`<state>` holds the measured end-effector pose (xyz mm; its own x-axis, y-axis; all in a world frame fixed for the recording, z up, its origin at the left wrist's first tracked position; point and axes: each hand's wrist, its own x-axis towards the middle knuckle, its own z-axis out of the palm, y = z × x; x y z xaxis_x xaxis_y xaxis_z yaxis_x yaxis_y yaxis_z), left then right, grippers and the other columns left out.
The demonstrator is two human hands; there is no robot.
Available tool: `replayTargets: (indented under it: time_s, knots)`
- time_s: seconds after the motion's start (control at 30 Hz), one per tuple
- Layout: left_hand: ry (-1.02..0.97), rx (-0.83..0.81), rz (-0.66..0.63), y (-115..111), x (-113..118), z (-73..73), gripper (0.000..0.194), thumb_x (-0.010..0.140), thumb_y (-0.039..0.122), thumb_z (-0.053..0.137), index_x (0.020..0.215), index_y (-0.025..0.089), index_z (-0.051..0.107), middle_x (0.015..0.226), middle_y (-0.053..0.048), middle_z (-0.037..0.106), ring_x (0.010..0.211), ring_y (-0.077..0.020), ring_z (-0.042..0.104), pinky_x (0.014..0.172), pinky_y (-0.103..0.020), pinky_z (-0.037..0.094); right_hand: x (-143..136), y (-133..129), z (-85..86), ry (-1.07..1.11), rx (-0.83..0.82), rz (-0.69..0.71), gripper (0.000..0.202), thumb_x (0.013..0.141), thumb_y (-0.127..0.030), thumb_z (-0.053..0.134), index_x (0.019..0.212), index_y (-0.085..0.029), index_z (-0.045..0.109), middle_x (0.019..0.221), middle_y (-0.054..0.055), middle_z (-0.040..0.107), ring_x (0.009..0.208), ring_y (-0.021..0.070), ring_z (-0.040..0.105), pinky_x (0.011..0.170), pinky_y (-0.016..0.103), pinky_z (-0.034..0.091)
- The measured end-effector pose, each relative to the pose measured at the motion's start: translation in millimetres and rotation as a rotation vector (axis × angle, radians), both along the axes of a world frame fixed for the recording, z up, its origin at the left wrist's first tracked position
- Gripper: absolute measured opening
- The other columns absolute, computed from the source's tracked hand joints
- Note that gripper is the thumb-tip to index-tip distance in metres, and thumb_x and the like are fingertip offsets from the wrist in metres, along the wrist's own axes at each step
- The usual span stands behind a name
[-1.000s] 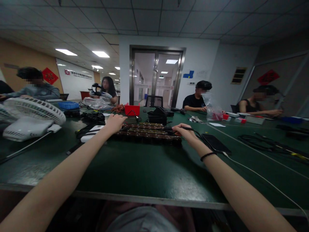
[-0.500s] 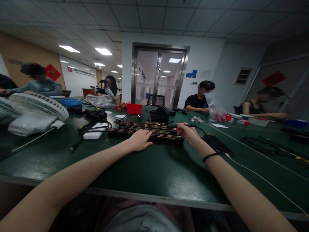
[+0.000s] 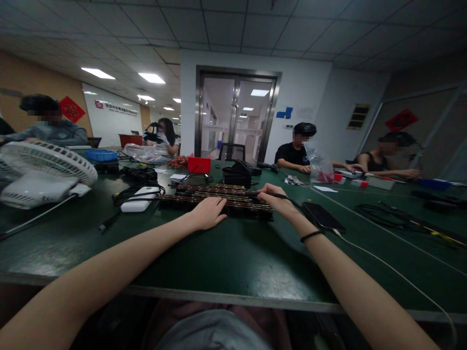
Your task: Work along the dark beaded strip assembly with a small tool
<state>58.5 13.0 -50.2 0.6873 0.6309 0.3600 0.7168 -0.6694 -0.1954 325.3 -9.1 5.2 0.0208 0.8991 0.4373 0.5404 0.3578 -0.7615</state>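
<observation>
A row of thin, reddish-gold rods or wires (image 3: 204, 194) lies across a dark rack (image 3: 255, 214) on the green table. My left hand (image 3: 208, 213) rests flat on the near side of the row, fingers stretched out and pressing on it. In my right hand (image 3: 274, 198), the fingers pinch a black pen-shaped tool (image 3: 251, 194) with a cord, which looks like a soldering iron. Its tip points left over the rods; whether it touches them I cannot tell. The tool's black cord (image 3: 297, 206) runs back over my right wrist.
Left of the rods are a white power bank (image 3: 138, 200) with black cable and a white fan (image 3: 47, 170). Behind stand a black case (image 3: 237, 174) and a red bin (image 3: 199, 164). A phone (image 3: 323, 216) lies right of my wrist. Several co-workers sit around the table.
The view has turned slightly right. My right hand with the tool has shifted a little left over the rods. My left hand stays in place. A co-worker's arm now reaches across at the right.
</observation>
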Motion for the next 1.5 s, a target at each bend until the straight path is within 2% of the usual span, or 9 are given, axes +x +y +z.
replayTargets:
  time_s: [0.07,0.17,0.4,0.47,0.57,0.73,1.0,1.17,1.5]
  knots:
    - [0.001,0.004,0.004,-1,1,0.6,0.055,0.102,0.045,0.044,0.145,0.010,0.047,0.144,-0.023,0.056,0.133,-0.0338,0.055,0.111,-0.046,0.042,-5,-5,1.7,-0.126,0.068,0.026,0.015,0.067,-0.027,0.068,0.058,-0.023,0.056,0.068,-0.001,0.066,0.065,0.0153,0.054,0.059,0.026,0.039]
    - [0.019,0.004,0.020,-2,1,1.8,0.056,0.102,0.044,0.045,0.145,0.009,0.047,0.144,-0.022,0.057,0.132,-0.0333,0.055,0.111,-0.044,0.041,-13,-10,1.3,-0.176,0.117,0.029,0.022,0.071,-0.033,0.069,0.059,-0.023,0.054,0.062,-0.002,0.061,0.062,0.0149,0.050,0.061,0.027,0.036]
    - [0.033,0.022,0.024,-2,1,1.7,0.054,0.102,0.044,0.045,0.145,0.012,0.047,0.145,-0.020,0.056,0.133,-0.0318,0.055,0.111,-0.041,0.040,-3,3,-11.1,-0.020,0.073,-0.055,0.031,0.073,-0.043,0.072,0.059,-0.023,0.053,0.064,-0.001,0.058,0.067,0.0180,0.053,0.064,0.029,0.039]
    - [0.028,0.011,0.027,-3,1,2.6,0.055,0.102,0.044,0.045,0.145,0.011,0.047,0.144,-0.020,0.057,0.132,-0.0318,0.055,0.111,-0.041,0.040,1,9,-15.8,0.056,0.054,-0.079,0.030,0.073,-0.040,0.072,0.059,-0.023,0.051,0.066,-0.001,0.060,0.070,0.0184,0.055,0.068,0.030,0.043]
    - [0.051,-0.015,0.048,-6,2,5.3,0.058,0.102,0.043,0.045,0.146,0.006,0.046,0.145,-0.022,0.056,0.133,-0.0331,0.054,0.112,-0.041,0.040,0,15,-22.3,0.208,0.071,-0.025,0.026,0.071,-0.030,0.068,0.059,-0.022,0.046,0.088,0.002,0.070,0.089,0.0191,0.063,0.082,0.031,0.047]
    - [0.066,0.004,0.050,-8,3,7.6,0.056,0.102,0.041,0.046,0.145,0.005,0.047,0.145,-0.022,0.056,0.132,-0.0327,0.055,0.112,-0.042,0.041,-8,20,-30.5,0.248,0.039,0.056,0.007,0.073,-0.024,0.062,0.070,-0.023,0.055,0.095,0.003,0.074,0.095,0.0199,0.066,0.090,0.035,0.050]
    - [0.057,0.021,0.049,-7,2,4.5,0.055,0.102,0.040,0.047,0.145,0.005,0.047,0.144,-0.023,0.056,0.134,-0.0329,0.055,0.112,-0.043,0.041,-7,20,-23.5,0.152,0.005,-0.129,0.006,0.076,-0.022,0.067,0.073,-0.023,0.062,0.077,0.001,0.070,0.076,0.0204,0.069,0.076,0.035,0.056]
    - [0.054,0.023,0.046,-7,2,4.5,0.056,0.103,0.041,0.046,0.145,0.005,0.047,0.145,-0.023,0.056,0.134,-0.0330,0.054,0.112,-0.043,0.041,-12,12,-15.2,0.287,-0.083,-0.059,0.015,0.080,-0.016,0.064,0.065,-0.021,0.062,0.066,0.001,0.069,0.071,0.0191,0.073,0.074,0.033,0.059]
    - [0.051,0.023,0.049,-7,2,4.2,0.054,0.103,0.041,0.047,0.145,0.008,0.047,0.145,-0.021,0.057,0.133,-0.0316,0.055,0.112,-0.042,0.041,-7,13,-15.7,0.381,0.064,-0.018,0.020,0.077,-0.025,0.071,0.062,-0.021,0.059,0.067,0.000,0.071,0.070,0.0192,0.073,0.074,0.033,0.061]
